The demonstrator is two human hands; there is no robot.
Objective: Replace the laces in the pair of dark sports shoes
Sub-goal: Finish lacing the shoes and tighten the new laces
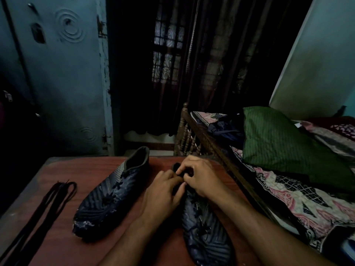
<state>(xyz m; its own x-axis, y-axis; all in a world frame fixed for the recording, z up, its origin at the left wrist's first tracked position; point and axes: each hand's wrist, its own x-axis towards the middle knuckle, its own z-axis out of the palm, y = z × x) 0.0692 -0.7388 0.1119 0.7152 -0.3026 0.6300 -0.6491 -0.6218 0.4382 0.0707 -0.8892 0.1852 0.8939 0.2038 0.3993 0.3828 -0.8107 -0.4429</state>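
Head view: both hands' fingers (179, 170) pinch the right shoe (206, 233) near the table's (80, 169) bedside edge.

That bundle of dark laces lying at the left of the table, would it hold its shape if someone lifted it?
Probably not. The loose laces lie in long limp strands with a soft loop at the far end, so they would likely droop and dangle. They look thin, so probably very light. Lying flat on the table, they seem unlikely to roll, though strands might slip apart.
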